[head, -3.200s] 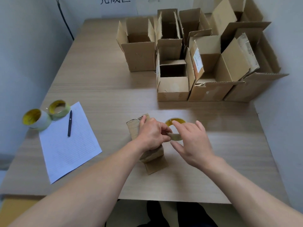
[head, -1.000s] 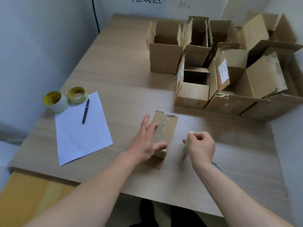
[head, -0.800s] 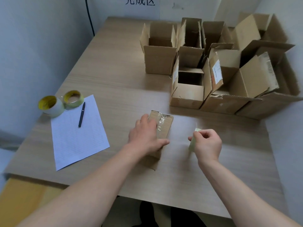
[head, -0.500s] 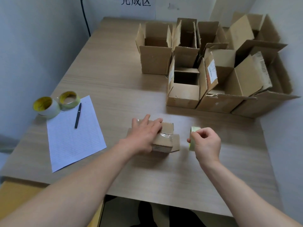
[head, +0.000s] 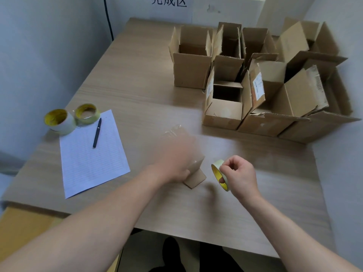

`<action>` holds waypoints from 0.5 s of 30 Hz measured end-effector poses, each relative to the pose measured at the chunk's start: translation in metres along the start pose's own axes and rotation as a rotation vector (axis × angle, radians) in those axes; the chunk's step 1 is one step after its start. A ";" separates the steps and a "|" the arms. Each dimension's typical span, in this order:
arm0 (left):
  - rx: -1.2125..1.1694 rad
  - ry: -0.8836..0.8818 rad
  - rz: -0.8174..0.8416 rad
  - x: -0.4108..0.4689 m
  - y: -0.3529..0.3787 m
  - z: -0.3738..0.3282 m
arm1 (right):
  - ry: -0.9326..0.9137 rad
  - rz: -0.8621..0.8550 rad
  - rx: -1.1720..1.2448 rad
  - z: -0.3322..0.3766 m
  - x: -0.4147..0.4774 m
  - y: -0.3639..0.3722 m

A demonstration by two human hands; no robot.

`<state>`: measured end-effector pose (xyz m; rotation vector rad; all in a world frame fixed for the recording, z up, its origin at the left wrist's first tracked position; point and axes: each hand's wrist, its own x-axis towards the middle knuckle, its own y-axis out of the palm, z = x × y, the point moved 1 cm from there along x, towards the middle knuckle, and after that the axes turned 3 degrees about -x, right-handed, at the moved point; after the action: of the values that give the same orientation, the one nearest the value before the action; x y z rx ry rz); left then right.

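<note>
- Gripped a roll of yellowish tape point(head: 220, 174) in the right hand point(head: 238, 174), fingers curled tight round its rim, one fingertip point(head: 222, 180) showing inside the yellow core.
- Held that roll on edge, low over the table point(head: 196, 213), right of centre and towards the near edge; could not tell whether it touched the wood.
- Laid the left hand point(head: 176, 156) on a small cardboard box point(head: 196, 174), just left of the roll and apart from it.
- Smeared by motion there: could not tell how far the left fingers were spread or curled, nor whether gripping the box or only pressing on it.
- Made out only the near corner and a loose flap of the box beside the wrist.
- Found a lined sheet of paper point(head: 92, 163) at the left of the table, with a black pen point(head: 97, 132) lying on its far part.
- Stood a larger spare roll point(head: 59, 120) and a smaller spare roll point(head: 86, 113) side by side at the sheet's far left corner.
- Crowded a cluster of open cardboard boxes point(head: 225, 112) at the far right, flaps up, well apart from both hands.
</note>
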<state>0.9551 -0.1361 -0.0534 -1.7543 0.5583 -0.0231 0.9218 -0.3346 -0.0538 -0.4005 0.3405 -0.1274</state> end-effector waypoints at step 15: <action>-0.906 -0.185 -0.381 -0.053 0.011 -0.036 | -0.059 0.413 -0.418 0.030 -0.020 0.002</action>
<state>0.8936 -0.1505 -0.0392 -2.6904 0.0659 0.1461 0.9133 -0.3184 -0.0224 -0.7360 0.3857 0.3654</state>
